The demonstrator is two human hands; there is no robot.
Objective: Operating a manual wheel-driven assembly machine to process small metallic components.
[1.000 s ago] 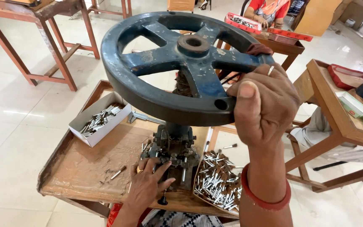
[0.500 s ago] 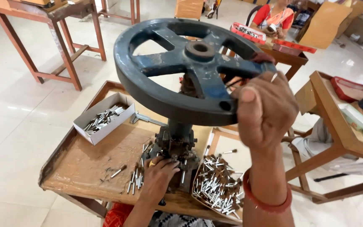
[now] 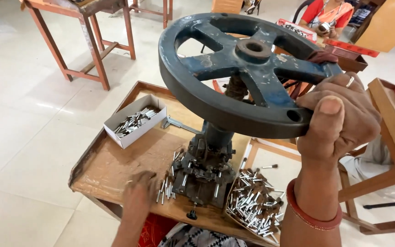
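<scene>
My right hand (image 3: pixel 337 116) grips the rim of a large dark blue handwheel (image 3: pixel 234 68) on its near right side, thumb on top. The wheel tops a small hand press whose dark metal base (image 3: pixel 202 171) stands on a wooden table (image 3: pixel 115 160). My left hand (image 3: pixel 138 194) is blurred, low on the table left of the press base, beside a few loose metal pins (image 3: pixel 165 190). Whether it holds anything is hidden by the blur.
A white cardboard box (image 3: pixel 136 121) of metal pins sits at the table's back left. A heap of similar pins (image 3: pixel 252 203) lies in a tray right of the press. Wooden tables stand around; another person in orange sits at the far right (image 3: pixel 328 16).
My left hand has pulled away from the press base to the left across the table. My right hand keeps its grip on the wheel rim; the view has shifted closer.
</scene>
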